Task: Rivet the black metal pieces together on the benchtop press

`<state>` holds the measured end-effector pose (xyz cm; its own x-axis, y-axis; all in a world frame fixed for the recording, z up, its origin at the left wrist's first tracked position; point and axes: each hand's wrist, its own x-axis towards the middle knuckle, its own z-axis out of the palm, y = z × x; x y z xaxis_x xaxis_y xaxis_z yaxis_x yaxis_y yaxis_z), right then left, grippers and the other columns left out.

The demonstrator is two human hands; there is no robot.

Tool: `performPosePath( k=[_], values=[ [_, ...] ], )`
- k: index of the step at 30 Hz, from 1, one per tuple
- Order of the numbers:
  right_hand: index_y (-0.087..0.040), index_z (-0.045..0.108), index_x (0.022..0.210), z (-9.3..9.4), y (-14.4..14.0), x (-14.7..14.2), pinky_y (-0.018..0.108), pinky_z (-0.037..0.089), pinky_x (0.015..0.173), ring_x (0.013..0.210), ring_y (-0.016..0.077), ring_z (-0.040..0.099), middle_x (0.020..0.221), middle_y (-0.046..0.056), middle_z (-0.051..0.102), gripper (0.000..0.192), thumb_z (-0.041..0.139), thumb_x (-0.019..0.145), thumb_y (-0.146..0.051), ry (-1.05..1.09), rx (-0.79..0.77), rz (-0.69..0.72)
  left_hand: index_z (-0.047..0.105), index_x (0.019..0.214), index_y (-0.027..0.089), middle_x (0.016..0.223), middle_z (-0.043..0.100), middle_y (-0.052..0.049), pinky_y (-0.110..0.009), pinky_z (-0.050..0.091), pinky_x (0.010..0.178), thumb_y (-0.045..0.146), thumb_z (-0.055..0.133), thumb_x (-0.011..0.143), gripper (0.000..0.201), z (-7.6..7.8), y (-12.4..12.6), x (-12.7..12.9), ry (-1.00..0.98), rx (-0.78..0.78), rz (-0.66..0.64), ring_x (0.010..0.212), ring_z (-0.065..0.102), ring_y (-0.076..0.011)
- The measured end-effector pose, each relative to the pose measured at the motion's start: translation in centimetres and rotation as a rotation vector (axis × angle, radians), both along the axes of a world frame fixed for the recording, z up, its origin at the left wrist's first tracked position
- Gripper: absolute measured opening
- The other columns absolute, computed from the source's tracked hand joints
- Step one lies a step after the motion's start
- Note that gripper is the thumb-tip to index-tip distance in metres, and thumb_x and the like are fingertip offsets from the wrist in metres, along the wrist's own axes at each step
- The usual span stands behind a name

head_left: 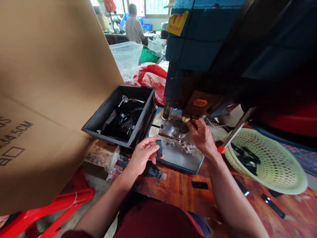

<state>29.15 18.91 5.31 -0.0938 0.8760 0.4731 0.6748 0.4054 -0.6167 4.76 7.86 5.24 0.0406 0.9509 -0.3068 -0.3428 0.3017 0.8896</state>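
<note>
In my left hand (145, 154) is a small dark flat plate (159, 148), pinched between thumb and fingers over the near left part of the press bed. My right hand (201, 134) is closed at the round die (180, 128), under the press head (198, 102). Whatever its fingertips grip is too small to make out. A pale yellowish piece (185, 119) shows just beside those fingertips. Between my hands, a heap of small shiny metal parts (182, 145) lies on the metal bed plate (183, 158).
A black bin (148, 109) with dark pieces stands to the left, beside a large cardboard box (49, 66). At right, a pale green basket (277, 165) holds dark parts. Flat black pieces (200, 185) lie on the wooden table (173, 191). A person (133, 29) is far behind.
</note>
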Motion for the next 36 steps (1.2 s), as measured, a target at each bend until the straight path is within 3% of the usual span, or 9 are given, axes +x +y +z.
performPosePath(
  k=[7, 13, 19, 22, 26, 29, 32, 36],
  values=[
    [-0.023, 0.067, 0.088, -0.1, 0.2, -0.6, 0.040, 0.050, 0.083, 0.084, 0.0244, 0.062, 0.085, 0.007, 0.064, 0.021, 0.057, 0.095, -0.041, -0.076, -0.001, 0.044, 0.069, 0.120, 0.015, 0.088, 0.070, -0.003, -0.017, 0.040, 0.037, 0.039, 0.087, 0.074, 0.055, -0.1, -0.1, 0.7, -0.021, 0.000, -0.027, 0.065, 0.077, -0.0204],
    [-0.023, 0.069, 0.090, 0.0, 0.8, -0.6, 0.038, 0.051, 0.080, 0.082, 0.0234, 0.063, 0.090, 0.007, 0.068, 0.023, 0.060, 0.092, -0.044, -0.023, -0.069, 0.042, 0.071, 0.121, 0.015, 0.083, 0.066, 0.000, -0.017, 0.043, 0.038, 0.039, 0.085, 0.076, 0.053, -0.1, 0.0, 0.6, -0.021, 0.000, -0.008, 0.065, 0.077, -0.0194],
    [-0.023, 0.068, 0.100, 0.8, -2.9, -0.3, 0.042, 0.052, 0.088, 0.093, 0.0247, 0.064, 0.096, 0.008, 0.068, 0.020, 0.056, 0.099, -0.038, 0.038, -0.033, -0.037, 0.069, 0.125, 0.013, 0.081, 0.064, 0.001, -0.020, 0.046, 0.039, 0.033, 0.083, 0.077, 0.054, 0.3, 0.5, 0.7, -0.031, 0.024, 0.002, 0.061, 0.075, -0.0185],
    [-0.024, 0.069, 0.110, 1.1, -5.9, -0.6, 0.046, 0.052, 0.094, 0.101, 0.0261, 0.064, 0.102, 0.010, 0.068, 0.020, 0.054, 0.103, -0.035, -0.052, -0.037, 0.150, 0.068, 0.124, 0.013, 0.080, 0.066, 0.000, -0.019, 0.043, 0.037, 0.031, 0.083, 0.077, 0.053, 0.4, 0.8, 0.9, -0.065, 0.020, -0.051, 0.064, 0.077, -0.0214],
    [-0.028, 0.069, 0.121, 0.9, -7.6, -1.0, 0.046, 0.051, 0.103, 0.117, 0.0258, 0.063, 0.122, 0.010, 0.067, 0.021, 0.056, 0.105, -0.034, -0.037, -0.070, 0.460, 0.068, 0.120, 0.012, 0.078, 0.071, -0.003, -0.017, 0.042, 0.037, 0.030, 0.085, 0.077, 0.050, 0.6, 1.2, 1.4, -0.130, -0.038, -0.238, 0.061, 0.077, -0.0207],
    [-0.025, 0.069, 0.103, 1.0, -7.3, -0.4, 0.040, 0.052, 0.093, 0.102, 0.0220, 0.065, 0.105, 0.006, 0.070, 0.018, 0.056, 0.106, -0.037, 0.040, -0.189, 0.502, 0.067, 0.119, 0.013, 0.088, 0.077, -0.009, -0.017, 0.042, 0.037, 0.046, 0.081, 0.084, 0.051, 0.8, 1.5, 1.6, -0.119, -0.063, -0.333, 0.058, 0.076, -0.0191],
    [-0.023, 0.066, 0.093, 1.5, -7.0, 0.5, 0.033, 0.049, 0.079, 0.085, 0.0184, 0.062, 0.090, 0.002, 0.067, 0.029, 0.055, 0.105, -0.047, 0.069, -0.435, 0.481, 0.069, 0.107, 0.013, 0.095, 0.077, -0.011, -0.016, 0.038, 0.036, 0.063, 0.067, 0.093, 0.051, 1.2, 1.6, 1.6, 0.007, 0.022, -0.302, 0.055, 0.072, -0.0133],
    [-0.022, 0.064, 0.088, 2.1, -7.2, 1.1, 0.030, 0.044, 0.071, 0.078, 0.0165, 0.057, 0.084, 0.000, 0.063, 0.040, 0.054, 0.102, -0.057, 0.123, -0.649, 0.481, 0.071, 0.095, 0.013, 0.084, 0.074, -0.006, -0.014, 0.038, 0.038, 0.050, 0.078, 0.087, 0.039, 1.9, 1.7, 1.6, 0.134, 0.067, -0.261, 0.051, 0.064, -0.0078]
  ],
)
